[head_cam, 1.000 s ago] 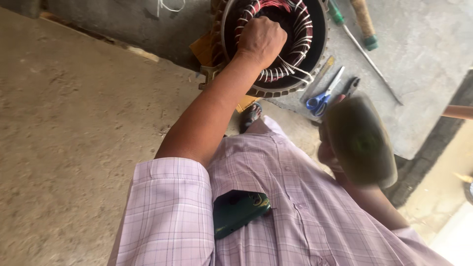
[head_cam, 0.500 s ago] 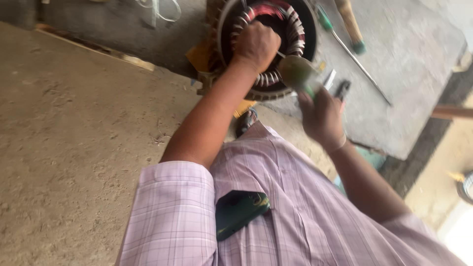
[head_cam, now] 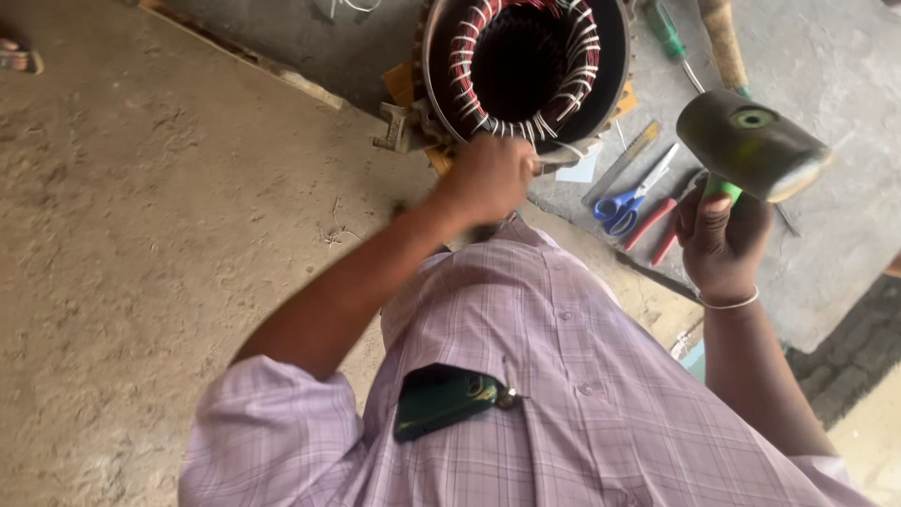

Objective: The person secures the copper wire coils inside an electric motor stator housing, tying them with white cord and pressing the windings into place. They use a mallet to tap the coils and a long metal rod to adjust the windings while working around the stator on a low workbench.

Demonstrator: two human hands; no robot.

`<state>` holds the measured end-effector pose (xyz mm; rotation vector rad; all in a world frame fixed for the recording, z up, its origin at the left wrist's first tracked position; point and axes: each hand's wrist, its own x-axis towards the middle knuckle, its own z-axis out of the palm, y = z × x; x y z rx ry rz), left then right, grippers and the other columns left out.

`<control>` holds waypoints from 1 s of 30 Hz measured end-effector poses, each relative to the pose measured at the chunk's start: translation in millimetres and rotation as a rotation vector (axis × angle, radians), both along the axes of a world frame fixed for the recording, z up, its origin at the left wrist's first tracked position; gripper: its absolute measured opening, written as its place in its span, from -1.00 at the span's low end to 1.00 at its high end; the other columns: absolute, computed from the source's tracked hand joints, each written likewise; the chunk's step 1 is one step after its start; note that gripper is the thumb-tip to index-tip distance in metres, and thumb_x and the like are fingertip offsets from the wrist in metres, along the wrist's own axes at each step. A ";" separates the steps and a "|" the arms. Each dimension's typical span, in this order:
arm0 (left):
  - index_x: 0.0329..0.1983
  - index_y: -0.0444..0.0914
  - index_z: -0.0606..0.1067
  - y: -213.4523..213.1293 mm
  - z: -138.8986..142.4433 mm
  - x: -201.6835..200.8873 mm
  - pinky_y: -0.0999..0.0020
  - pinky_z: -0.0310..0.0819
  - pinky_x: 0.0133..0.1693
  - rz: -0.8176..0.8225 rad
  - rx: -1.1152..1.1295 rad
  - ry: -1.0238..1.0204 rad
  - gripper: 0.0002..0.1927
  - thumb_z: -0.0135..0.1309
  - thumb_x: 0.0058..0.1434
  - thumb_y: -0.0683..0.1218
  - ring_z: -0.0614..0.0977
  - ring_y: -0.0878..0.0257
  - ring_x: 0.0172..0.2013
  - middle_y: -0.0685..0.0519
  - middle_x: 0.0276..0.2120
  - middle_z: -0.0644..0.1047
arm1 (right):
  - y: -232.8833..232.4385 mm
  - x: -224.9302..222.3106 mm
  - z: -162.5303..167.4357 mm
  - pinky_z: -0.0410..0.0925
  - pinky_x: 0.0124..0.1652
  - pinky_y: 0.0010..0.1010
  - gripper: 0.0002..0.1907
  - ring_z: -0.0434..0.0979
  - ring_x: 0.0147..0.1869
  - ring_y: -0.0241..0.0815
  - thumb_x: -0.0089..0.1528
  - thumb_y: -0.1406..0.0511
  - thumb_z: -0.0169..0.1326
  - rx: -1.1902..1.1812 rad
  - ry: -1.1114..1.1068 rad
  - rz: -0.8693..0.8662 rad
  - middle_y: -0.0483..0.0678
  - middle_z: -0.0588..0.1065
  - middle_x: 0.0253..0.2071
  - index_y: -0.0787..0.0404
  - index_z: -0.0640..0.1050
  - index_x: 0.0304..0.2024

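Right grip (head_cam: 721, 235) clenches a raised mallet (head_cam: 751, 143); left grip (head_cam: 493, 176) pinches something small at the motor (head_cam: 526, 70) rim. A stray blow could bruise knuckles or nick the windings (head_cam: 474, 66).

My one camera sits on my head and looks steeply down my chest, close over my pink checked shirt (head_cam: 563, 376), out to the round grey motor stator with red windings (head_cam: 521, 70) on the grey concrete slab (head_cam: 826, 56).
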<state>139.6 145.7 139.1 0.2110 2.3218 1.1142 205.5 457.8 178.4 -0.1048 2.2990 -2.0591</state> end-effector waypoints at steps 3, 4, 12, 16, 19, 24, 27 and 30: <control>-0.36 -0.28 0.58 28.9 -8.2 9.9 0.16 0.57 -0.31 -0.121 0.025 0.517 -0.70 -0.07 0.44 -0.10 0.62 0.16 -0.48 -0.02 -0.45 0.59 | -12.6 -30.5 18.7 0.27 -0.41 -0.52 -0.53 0.40 -0.47 -0.36 0.52 -0.01 -0.07 0.160 -0.015 0.094 -0.15 0.41 -0.43 0.30 0.43 -0.07; -0.39 -0.28 0.58 38.7 -10.6 9.2 0.15 0.57 -0.32 -0.140 -0.041 0.527 -0.73 -0.04 0.37 -0.11 0.63 0.14 -0.47 -0.04 -0.44 0.60 | -18.6 -43.9 25.8 0.26 -0.41 -0.49 -0.53 0.39 -0.47 -0.32 0.55 0.01 -0.05 0.344 0.068 0.143 -0.12 0.41 -0.45 0.33 0.47 -0.10; -0.21 -0.31 0.60 50.0 -2.9 15.6 0.22 0.67 -0.29 0.002 0.137 0.058 -0.73 -0.09 0.39 -0.11 0.73 0.12 -0.40 -0.13 -0.42 0.65 | -27.5 -98.1 23.7 0.25 -0.39 -0.41 -0.60 0.37 -0.37 -0.09 0.54 0.13 -0.03 0.451 0.483 0.154 0.17 0.42 -0.26 0.41 0.42 -0.04; -0.12 -0.37 0.60 30.6 -11.7 20.1 0.16 0.59 -0.22 -0.043 0.279 0.211 -0.74 0.03 0.21 -0.15 0.71 0.01 -0.38 -0.19 -0.38 0.64 | -71.9 -94.9 12.8 0.27 -0.42 -0.41 -0.65 0.40 -0.41 -0.03 0.49 0.17 -0.09 0.731 0.230 0.273 0.14 0.44 -0.27 0.37 0.39 0.08; -0.17 -0.38 0.61 23.1 -21.2 25.4 0.08 0.56 -0.18 -0.160 0.285 0.244 -0.76 0.05 0.20 -0.16 0.69 -0.08 -0.31 -0.23 -0.35 0.63 | -102.0 -101.6 58.3 0.34 -0.44 -0.34 -0.85 0.50 -0.46 -0.05 0.42 0.29 -0.10 1.315 0.367 0.537 0.05 0.51 -0.34 0.20 0.48 -0.07; -0.03 -0.40 0.57 17.8 -23.3 22.5 0.10 0.59 -0.17 -0.139 0.420 0.198 -0.67 -0.03 0.17 -0.22 0.70 -0.08 -0.32 -0.25 -0.33 0.62 | -140.1 -119.4 118.5 0.23 -0.39 -0.45 -0.81 0.39 -0.44 -0.15 0.50 0.30 -0.18 0.882 0.366 -0.077 -0.07 0.40 -0.39 0.18 0.46 -0.14; -0.03 -0.42 0.54 12.7 -17.0 17.7 0.13 0.60 -0.17 -0.185 0.437 0.191 -0.67 -0.02 0.16 -0.22 0.71 -0.06 -0.33 -0.25 -0.35 0.62 | -169.1 -117.4 99.7 0.43 -0.25 -0.27 -0.83 0.54 -0.30 -0.06 0.56 0.36 -0.05 1.044 0.513 0.033 0.06 0.55 -0.28 0.19 0.54 -0.12; -0.23 -0.39 0.59 7.0 -9.9 15.8 0.06 0.55 -0.11 -0.265 0.352 0.187 -0.82 0.00 0.19 -0.24 0.69 -0.09 -0.26 -0.24 -0.36 0.64 | -184.2 -121.3 92.3 0.37 -0.40 -0.17 -0.69 0.52 -0.48 -0.02 0.51 0.11 -0.02 1.450 -0.178 0.458 0.06 0.49 -0.52 0.24 0.43 -0.08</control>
